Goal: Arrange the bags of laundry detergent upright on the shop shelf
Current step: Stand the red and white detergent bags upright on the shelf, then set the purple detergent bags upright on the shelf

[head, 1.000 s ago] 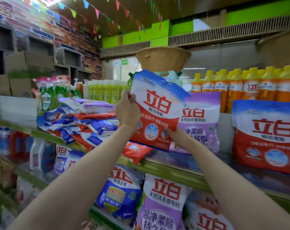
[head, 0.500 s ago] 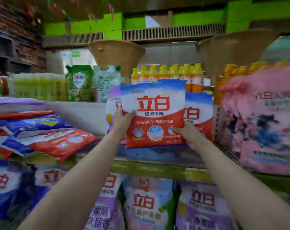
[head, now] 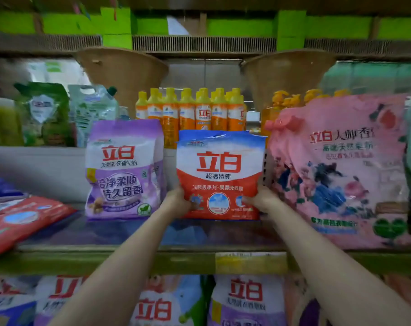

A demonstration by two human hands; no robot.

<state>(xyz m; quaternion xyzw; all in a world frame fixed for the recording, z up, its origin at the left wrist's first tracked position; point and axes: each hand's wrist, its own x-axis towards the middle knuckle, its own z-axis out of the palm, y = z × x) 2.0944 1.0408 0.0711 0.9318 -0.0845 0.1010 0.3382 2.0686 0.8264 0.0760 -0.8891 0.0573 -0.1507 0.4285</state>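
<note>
A red, white and blue detergent bag (head: 219, 168) stands upright on the glass shelf (head: 129, 231), with another bag of the same kind just behind it. My left hand (head: 176, 201) grips its lower left edge and my right hand (head: 258, 200) its lower right edge. A purple detergent bag (head: 124, 170) stands upright to its left, apart from it. To its right a large pink detergent bag (head: 336, 170) leans, close against the red bag. At the far left, red and blue bags (head: 23, 217) lie flat in a pile.
Orange bottles with yellow caps (head: 190, 111) stand behind the bags, with green refill pouches (head: 44, 114) at the back left. Two woven baskets (head: 122, 71) hang above. The lower shelf holds more detergent bags (head: 247, 302). The shelf's front rail (head: 176, 260) runs across.
The view swung right, away from the flat pile. The red bag came down from mid-air and now stands on the shelf between the purple and pink bags, both hands low on it.
</note>
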